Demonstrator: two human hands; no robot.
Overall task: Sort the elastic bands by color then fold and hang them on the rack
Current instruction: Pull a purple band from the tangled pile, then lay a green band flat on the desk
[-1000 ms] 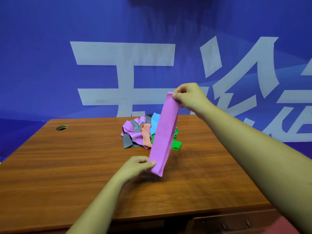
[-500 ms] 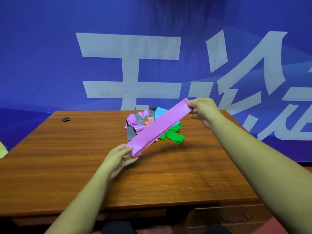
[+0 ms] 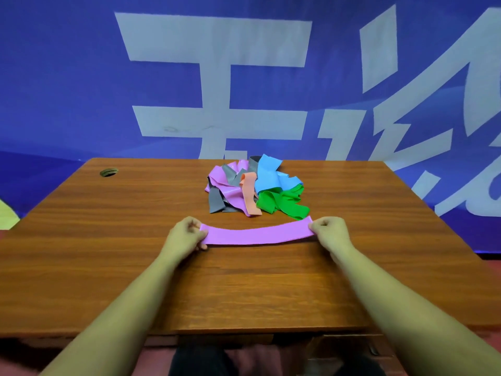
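Observation:
A purple elastic band point(image 3: 257, 234) lies stretched flat across the middle of the wooden table point(image 3: 108, 267). My left hand point(image 3: 184, 237) pinches its left end and my right hand point(image 3: 329, 232) pinches its right end. Just behind it sits a tangled pile of bands: purple point(image 3: 226, 183), grey point(image 3: 215, 200), orange point(image 3: 249, 195), blue point(image 3: 268, 173) and green point(image 3: 282, 202). No rack is in view.
A round cable hole point(image 3: 109, 172) sits at the table's far left corner. A blue banner with large white characters point(image 3: 217, 77) hangs right behind the table. Drawer fronts point(image 3: 352, 346) show under the near edge.
The purple band was held upright, then tilted, and now lies level on the table. My right hand came down and toward me; my left hand stayed low at the band's left end.

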